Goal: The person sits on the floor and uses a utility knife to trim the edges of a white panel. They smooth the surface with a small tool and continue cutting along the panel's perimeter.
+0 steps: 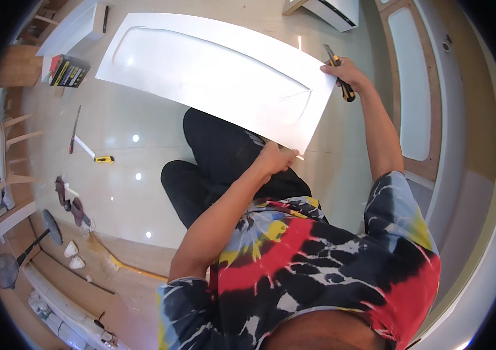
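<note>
The panel [201, 76] extends beyond the knees [198, 128], its near corner pinched by the left hand [275, 161], its right edge grasped by the right hand [349, 73] together with the cutter [334, 59], so the step appears to be positioning, and the next move likely calls for firm support before cutting.

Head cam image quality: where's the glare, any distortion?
Head view: round light reflections on the glossy floor; head view: white panel very bright, near washed out; head view: fisheye curves the wood-framed panel at right, corners black.
</note>
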Demonstrator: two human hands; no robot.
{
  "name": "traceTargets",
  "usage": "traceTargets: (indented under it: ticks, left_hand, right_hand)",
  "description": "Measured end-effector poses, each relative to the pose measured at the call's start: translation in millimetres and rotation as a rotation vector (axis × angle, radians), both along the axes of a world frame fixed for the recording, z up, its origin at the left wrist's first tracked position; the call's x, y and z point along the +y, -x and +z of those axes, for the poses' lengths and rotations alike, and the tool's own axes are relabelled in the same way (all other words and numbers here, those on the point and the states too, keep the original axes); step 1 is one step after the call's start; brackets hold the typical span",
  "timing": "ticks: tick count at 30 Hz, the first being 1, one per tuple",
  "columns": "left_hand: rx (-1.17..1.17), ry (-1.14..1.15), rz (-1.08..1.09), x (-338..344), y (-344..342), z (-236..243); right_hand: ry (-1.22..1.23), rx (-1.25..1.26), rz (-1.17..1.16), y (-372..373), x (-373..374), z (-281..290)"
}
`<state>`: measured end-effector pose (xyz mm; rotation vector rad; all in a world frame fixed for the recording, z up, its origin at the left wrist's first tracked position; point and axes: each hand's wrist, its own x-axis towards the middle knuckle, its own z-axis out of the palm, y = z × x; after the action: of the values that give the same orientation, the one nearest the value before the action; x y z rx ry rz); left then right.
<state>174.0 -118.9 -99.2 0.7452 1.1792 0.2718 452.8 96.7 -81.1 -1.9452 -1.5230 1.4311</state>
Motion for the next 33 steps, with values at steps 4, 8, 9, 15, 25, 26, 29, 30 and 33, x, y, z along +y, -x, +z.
traceTargets:
  ticks: [4, 8, 9, 15, 25, 26, 29, 30, 33]
  left_hand:
    - [0.342, -0.429, -0.171, 2.1, 33.8, 65.3]
    - [0.851, -1.375, -0.181, 54.2, 69.7, 58.2]
    - [0.934, -1.508, -0.242, 73.7, 72.5, 60.5]
    - [0.508, -1.518, -0.422, 44.3, 16.3, 6.6]
    - [0.59, -1.442, -0.649, 64.5, 25.7, 15.9]
    - [0.646, -1.431, -0.675, 68.3, 33.6, 13.7]
    - [0.704, -1.315, -0.701, 90.6, 73.2, 17.8]
    - [0.675, -1.348, -0.664, 95.4, 92.6, 17.7]
    - [0.662, -1.411, -0.619, 108.9, 128.9, 22.4]
  right_hand:
    - [-0.015, 0.019, -0.122, 3.6, -14.8, -7.9]
    - [-0.198, -0.028, -0.286, 4.3, -36.2, -17.6]
    - [-0.266, -0.046, -0.335, 5.8, -38.5, -21.6]
    - [-0.316, 0.08, -0.707, 51.4, -109.4, -43.6]
    - [-0.468, -0.089, -0.72, 59.0, -122.4, -71.0]
    - [-0.498, -0.073, -0.711, 62.3, -123.1, -71.7]
    - [-0.549, -0.062, -0.716, 70.3, -126.8, -66.9]
    - [-0.539, -0.067, -0.708, 72.2, -126.9, -67.8]
    - [-0.511, -0.002, -0.761, 72.7, -123.6, -65.9]
